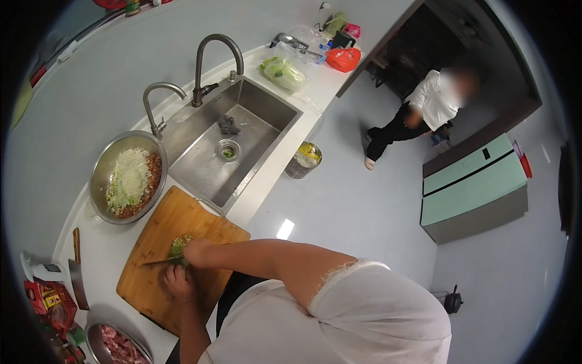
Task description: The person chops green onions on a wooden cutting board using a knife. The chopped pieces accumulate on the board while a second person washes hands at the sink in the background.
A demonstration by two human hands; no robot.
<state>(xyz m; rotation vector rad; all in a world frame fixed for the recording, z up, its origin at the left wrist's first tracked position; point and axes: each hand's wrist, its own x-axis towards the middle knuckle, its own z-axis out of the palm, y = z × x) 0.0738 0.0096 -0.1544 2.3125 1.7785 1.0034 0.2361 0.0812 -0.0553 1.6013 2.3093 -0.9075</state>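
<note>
A wooden cutting board (159, 227) lies on the white counter under both hands. My right hand (198, 252) is shut on a kitchen knife (157, 261); its handle is hidden in the fist, and the blade points left over the board. Close below the blade, my left hand (178, 282) rests with bent fingers on a piece of green vegetable (184, 269), mostly covered by the hands. Chopped green vegetable (177, 247) is heaped beyond the blade. Past the board's far left corner stands a steel bowl (97, 182) holding minced, reddish food and pale chopped vegetable.
A steel sink (200, 159) with two faucets adjoins the board. A cleaver (78, 284) and a bowl of raw meat (120, 346) are at left. Bagged cabbage (284, 73) sits beyond the sink. A bin (300, 168) stands on the floor; a person (432, 102) is near the doorway.
</note>
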